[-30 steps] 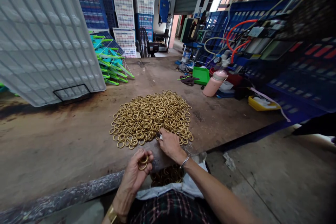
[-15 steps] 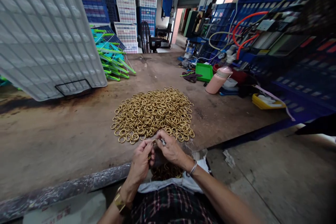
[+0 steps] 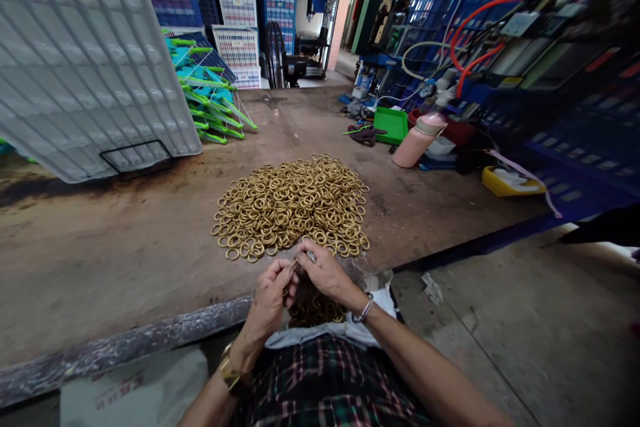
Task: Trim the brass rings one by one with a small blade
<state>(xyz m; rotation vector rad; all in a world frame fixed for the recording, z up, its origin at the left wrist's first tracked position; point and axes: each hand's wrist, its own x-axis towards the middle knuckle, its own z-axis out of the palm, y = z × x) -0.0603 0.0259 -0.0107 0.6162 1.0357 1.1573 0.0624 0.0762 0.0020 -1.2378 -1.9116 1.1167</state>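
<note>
A heap of brass-coloured rings lies on the brown worktable, just beyond my hands. My left hand is closed at the near edge of the table, with a brass-coloured ring showing in its curled fingers. Beside it, my right hand pinches a small grey metal tool, whose exact kind is hidden by the fingers. The fingertips of both hands meet, and what lies between them is too small to make out. Below them, more rings sit in a white sack at my lap.
A large pale plastic crate stands at the left, with green and turquoise frames behind it. On the right are a pink bottle, a green tray, a yellow dish and a machine with orange hoses.
The view has tilted slightly downward, so the scene sits higher in the picture. My hands stay together at the table edge, with only small finger movement.
</note>
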